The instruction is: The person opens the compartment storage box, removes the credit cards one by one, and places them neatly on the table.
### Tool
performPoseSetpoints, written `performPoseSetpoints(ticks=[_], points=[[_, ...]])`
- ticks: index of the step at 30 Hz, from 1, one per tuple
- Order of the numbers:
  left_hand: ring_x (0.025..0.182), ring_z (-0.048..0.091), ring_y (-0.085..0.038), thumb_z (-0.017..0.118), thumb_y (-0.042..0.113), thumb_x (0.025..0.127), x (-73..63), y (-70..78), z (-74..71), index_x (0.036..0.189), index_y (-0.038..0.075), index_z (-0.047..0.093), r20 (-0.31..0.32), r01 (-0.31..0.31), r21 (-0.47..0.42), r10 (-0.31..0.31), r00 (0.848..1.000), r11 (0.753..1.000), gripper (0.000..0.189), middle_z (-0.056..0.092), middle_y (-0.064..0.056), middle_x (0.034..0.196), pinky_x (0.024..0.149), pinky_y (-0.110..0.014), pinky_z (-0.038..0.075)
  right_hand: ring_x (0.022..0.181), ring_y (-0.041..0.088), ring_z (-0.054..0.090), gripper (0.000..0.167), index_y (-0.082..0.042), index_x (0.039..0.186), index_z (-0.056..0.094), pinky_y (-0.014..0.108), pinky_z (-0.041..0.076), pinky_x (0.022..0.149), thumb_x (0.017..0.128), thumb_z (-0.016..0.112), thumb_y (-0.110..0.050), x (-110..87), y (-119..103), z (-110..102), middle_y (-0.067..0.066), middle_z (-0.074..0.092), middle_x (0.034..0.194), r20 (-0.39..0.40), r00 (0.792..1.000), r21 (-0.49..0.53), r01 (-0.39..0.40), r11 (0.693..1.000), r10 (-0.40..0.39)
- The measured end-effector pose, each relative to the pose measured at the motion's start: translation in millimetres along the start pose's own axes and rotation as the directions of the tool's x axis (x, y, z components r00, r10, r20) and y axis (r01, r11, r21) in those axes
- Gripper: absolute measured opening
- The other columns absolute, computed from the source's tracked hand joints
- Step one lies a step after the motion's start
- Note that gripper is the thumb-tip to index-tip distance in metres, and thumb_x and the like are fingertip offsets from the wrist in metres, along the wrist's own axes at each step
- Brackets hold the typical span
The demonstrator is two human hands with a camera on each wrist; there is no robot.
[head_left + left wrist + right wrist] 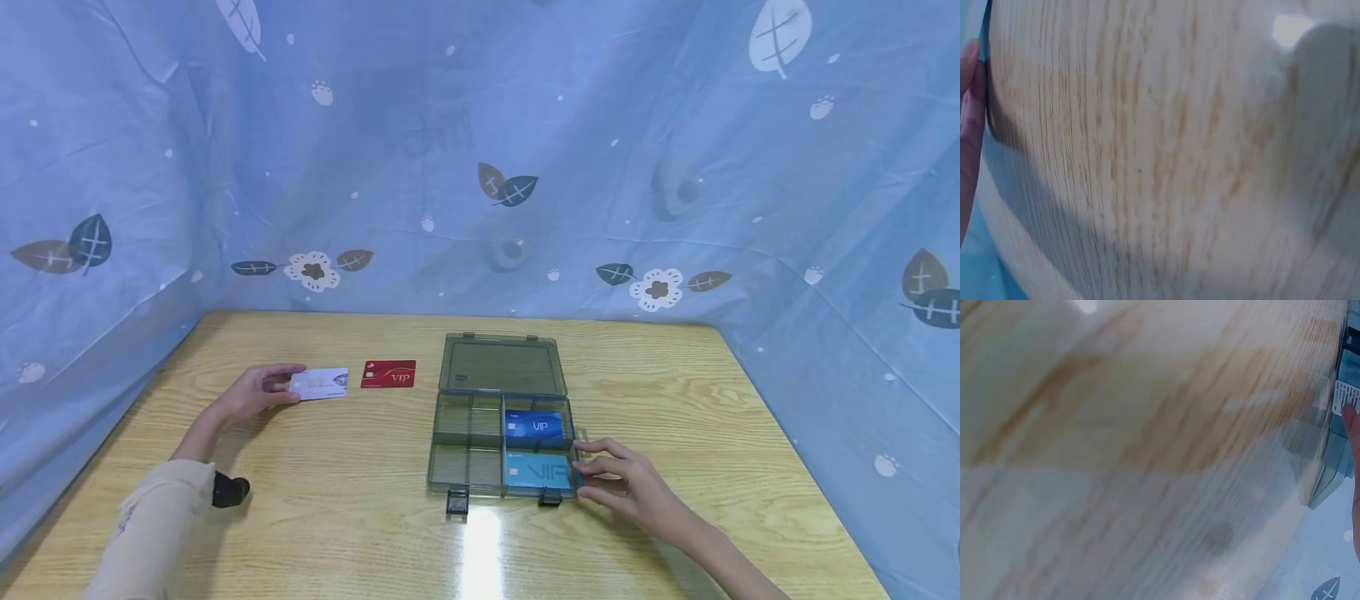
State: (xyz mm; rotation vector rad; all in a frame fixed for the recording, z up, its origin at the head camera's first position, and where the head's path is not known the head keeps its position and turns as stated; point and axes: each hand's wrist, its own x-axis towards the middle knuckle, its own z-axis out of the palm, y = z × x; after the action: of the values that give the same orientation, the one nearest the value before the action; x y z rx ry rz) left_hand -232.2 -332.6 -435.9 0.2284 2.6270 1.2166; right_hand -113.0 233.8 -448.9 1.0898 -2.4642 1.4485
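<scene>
My left hand (258, 392) pinches a white card (319, 383) by its left end, at the left of the table in the head view. To the right of it lies a red VIP card (388, 374). A smoky clear compartment box (467, 443) stands with its lid (503, 367) laid back. In its right compartments are a dark blue VIP card (534, 425) at the back and a light blue VIP card (537, 471) in front. My right hand (630, 487) touches the box's right side with its fingertips. The left wrist view shows only part of the left fingers (969, 112).
The wooden table (352, 500) carries everything. Two dark latches, one of them this left latch (457, 502), stick out from the box's front edge. A blue patterned cloth (450, 250) hangs behind and at both sides.
</scene>
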Motion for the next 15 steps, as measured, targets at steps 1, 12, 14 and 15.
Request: performPoseSetpoints(ticks=[1, 12, 14, 15], points=[[0.113, 0.053, -0.038, 0.065, 0.007, 0.091, 0.5, 0.1, 0.1, 0.136, -0.012, 0.043, -0.002, -0.013, 0.01, 0.013, 1.0, 1.0, 0.054, 0.044, -0.034, 0.135, 0.075, -0.015, 0.046, 0.092, 0.03, 0.067, 0.019, 0.004, 0.101, 0.069, 0.028, 0.056, 0.07, 0.082, 0.071, 0.004, 0.0, 0, 0, 0.027, 0.055, 0.117, 0.0, 1.0, 0.0, -0.001, 1.0, 0.001], [0.103, 0.054, -0.034, 0.069, 0.003, 0.087, 9.0, -1.6, 2.4, 0.128, -0.013, 0.051, -0.042, -0.1, 0.147, 0.107, 0.993, 0.984, 0.048, 0.049, -0.031, 0.125, 0.088, -0.04, 0.049, 0.093, 0.03, 0.067, 0.02, 0.003, 0.101, 0.069, 0.028, 0.056, 0.07, 0.081, 0.071, 0.004, -0.2, 1, 0, 0.026, 0.054, 0.118, -0.001, 1.0, -0.008, 0.001, 1.0, -0.001], [0.105, 0.053, -0.037, 0.069, 0.003, 0.086, 10.1, -1.0, 2.5, 0.128, -0.013, 0.052, -0.043, -0.103, 0.165, 0.111, 0.993, 0.981, 0.047, 0.048, -0.032, 0.126, 0.092, -0.048, 0.046, 0.093, 0.03, 0.067, 0.02, 0.003, 0.101, 0.069, 0.028, 0.056, 0.07, 0.081, 0.071, 0.004, -0.3, 1, 0, 0.026, 0.054, 0.119, -0.001, 1.0, -0.01, -0.001, 1.0, 0.001], [0.107, 0.052, -0.039, 0.069, 0.003, 0.086, 10.6, -0.8, 2.2, 0.128, -0.013, 0.052, -0.044, -0.105, 0.165, 0.113, 0.993, 0.981, 0.048, 0.048, -0.033, 0.127, 0.094, -0.051, 0.044, 0.093, 0.029, 0.067, 0.02, 0.003, 0.101, 0.069, 0.028, 0.056, 0.07, 0.081, 0.071, 0.004, -0.4, 1, 0, 0.026, 0.054, 0.119, -0.002, 1.0, -0.011, -0.001, 1.0, 0.001]])
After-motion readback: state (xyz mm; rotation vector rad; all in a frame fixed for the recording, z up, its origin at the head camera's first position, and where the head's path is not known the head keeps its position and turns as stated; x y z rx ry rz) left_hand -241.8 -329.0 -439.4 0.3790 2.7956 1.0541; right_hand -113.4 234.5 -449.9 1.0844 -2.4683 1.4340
